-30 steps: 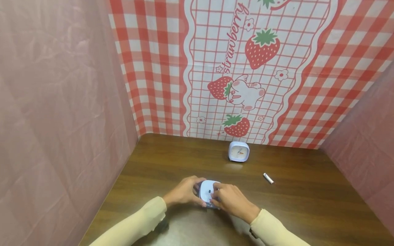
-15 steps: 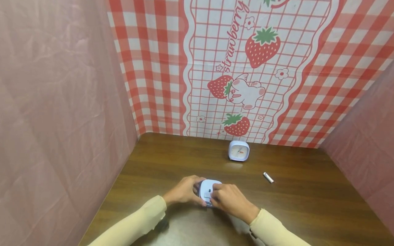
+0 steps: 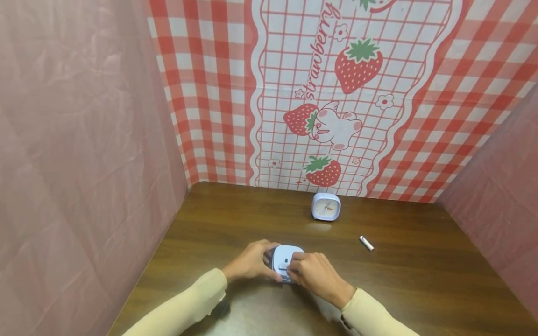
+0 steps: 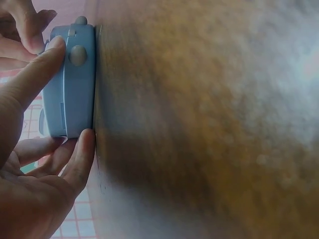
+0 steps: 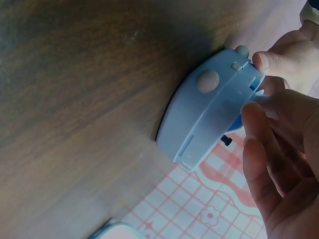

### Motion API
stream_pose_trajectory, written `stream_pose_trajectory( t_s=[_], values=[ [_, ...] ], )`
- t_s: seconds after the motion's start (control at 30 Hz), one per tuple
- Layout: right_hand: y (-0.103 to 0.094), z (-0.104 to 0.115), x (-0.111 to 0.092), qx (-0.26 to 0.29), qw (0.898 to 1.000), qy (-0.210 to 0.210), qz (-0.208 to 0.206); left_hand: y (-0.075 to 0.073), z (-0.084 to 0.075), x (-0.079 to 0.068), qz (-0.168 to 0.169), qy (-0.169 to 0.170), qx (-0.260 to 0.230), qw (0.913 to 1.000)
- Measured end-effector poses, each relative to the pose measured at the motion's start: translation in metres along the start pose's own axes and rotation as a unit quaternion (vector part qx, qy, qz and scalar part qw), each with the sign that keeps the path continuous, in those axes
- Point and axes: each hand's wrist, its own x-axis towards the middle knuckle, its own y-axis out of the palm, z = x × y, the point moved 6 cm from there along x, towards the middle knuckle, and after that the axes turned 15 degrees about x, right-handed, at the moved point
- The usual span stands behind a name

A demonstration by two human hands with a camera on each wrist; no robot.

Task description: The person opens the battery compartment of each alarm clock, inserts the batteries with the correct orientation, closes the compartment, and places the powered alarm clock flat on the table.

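A light blue alarm clock (image 3: pixel 290 252) lies face down on the table, its back with a small black knob (image 5: pixel 227 140) turned up. My left hand (image 3: pixel 252 261) grips it by its sides, thumb on the near side and fingers around the far side. Grey round feet (image 4: pixel 78 55) show on the clock's near side in the left wrist view. With thumb and fingertips my right hand (image 3: pixel 315 275) pinches the small battery cover (image 3: pixel 283 266) at the clock's back. Its fingers partly hide the cover and the slot under it.
A second pale clock (image 3: pixel 326 207) stands upright at the back of the table (image 3: pixel 235 210), facing me. A white battery (image 3: pixel 366 243) lies to the right of the hands. A strawberry-print checked cloth (image 3: pixel 218 93) hangs behind, with pink curtains (image 3: pixel 92 140) at both sides.
The right hand's fingers have drawn closer together at the battery cover, which now shows between them and the left thumb. The left hand and the clock stay in place.
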Motion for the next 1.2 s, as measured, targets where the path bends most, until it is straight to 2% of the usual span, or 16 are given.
stream_pose_trajectory(
  t_s=[0.33, 0.77, 1.2],
  values=[
    [-0.001, -0.003, -0.002, -0.010, 0.999, 0.014, -0.027, -0.001, -0.001, 0.001, -0.002, -0.001, 0.017, 0.9999],
    [-0.006, -0.006, -0.002, 0.015, 0.998, 0.040, -0.047, -0.001, -0.003, 0.001, 0.001, -0.001, 0.004, 1.0000],
    [-0.010, -0.016, -0.004, 0.094, 0.986, 0.124, -0.054, -0.001, -0.004, 0.000, 0.003, -0.006, -0.003, 1.0000]
  ],
)
